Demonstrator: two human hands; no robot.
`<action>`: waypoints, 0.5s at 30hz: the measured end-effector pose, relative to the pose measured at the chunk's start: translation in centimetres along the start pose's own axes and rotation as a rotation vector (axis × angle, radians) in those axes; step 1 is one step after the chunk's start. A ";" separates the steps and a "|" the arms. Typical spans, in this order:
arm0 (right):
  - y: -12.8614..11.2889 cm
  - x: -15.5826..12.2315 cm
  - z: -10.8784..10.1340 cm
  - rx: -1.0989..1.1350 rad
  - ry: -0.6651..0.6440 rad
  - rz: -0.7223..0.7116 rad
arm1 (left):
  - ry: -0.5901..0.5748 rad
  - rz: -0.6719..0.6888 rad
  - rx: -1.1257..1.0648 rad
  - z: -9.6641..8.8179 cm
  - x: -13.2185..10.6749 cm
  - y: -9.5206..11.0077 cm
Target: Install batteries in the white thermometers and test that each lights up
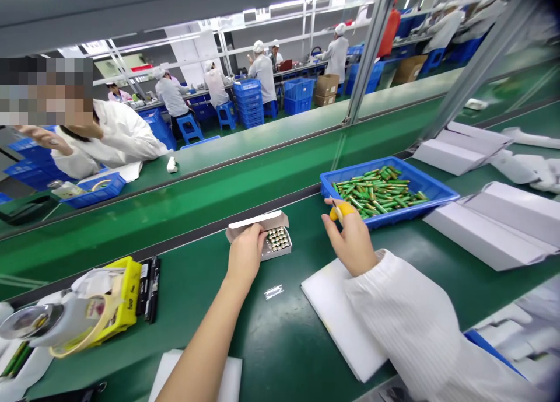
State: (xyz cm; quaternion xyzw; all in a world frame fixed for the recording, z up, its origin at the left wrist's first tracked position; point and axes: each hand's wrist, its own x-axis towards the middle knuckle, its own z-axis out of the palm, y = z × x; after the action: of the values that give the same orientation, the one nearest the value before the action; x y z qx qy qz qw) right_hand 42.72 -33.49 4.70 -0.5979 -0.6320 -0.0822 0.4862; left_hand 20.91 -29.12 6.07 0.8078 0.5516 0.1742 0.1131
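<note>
A small white cardboard box (276, 251) sits on the green bench with its lid up. Batteries (279, 238) stand in rows in its right part, with their round ends up. My left hand (245, 251) is closed on the box at its left side; its fingertips are partly hidden behind the lid edge. My right hand (352, 241), with yellow finger covers, is at the near left corner of a blue tray (389, 220). Its thumb stands apart from the fingers, and I see nothing held in it. Loose green and gold batteries (376, 189) fill the tray.
White foam sheets (326, 314) lie under my right forearm. A yellow basket (126, 303) and black markers (151, 288) are at left. White folded cartons (494, 227) stand at right. Beyond the green belt (210, 198), a co-worker in white (126, 130) sits opposite.
</note>
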 end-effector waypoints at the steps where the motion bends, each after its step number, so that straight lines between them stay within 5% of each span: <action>1: -0.4 -0.1 0.0 0.019 -0.012 -0.013 | -0.005 0.003 -0.001 0.2 0.1 0.0; 9: -2.0 -0.4 -0.1 0.104 -0.149 0.052 | 0.007 -0.029 -0.082 0.2 0.0 0.0; 15: -2.2 -0.7 -0.4 0.325 -0.228 0.149 | 0.149 -0.104 -0.298 -1.4 0.2 -0.2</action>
State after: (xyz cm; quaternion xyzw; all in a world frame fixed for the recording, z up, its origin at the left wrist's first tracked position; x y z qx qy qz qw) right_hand 40.91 -34.87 5.45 -0.5623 -0.6419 0.1250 0.5062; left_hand 20.30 -28.88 7.29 0.7374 0.5675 0.3074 0.1993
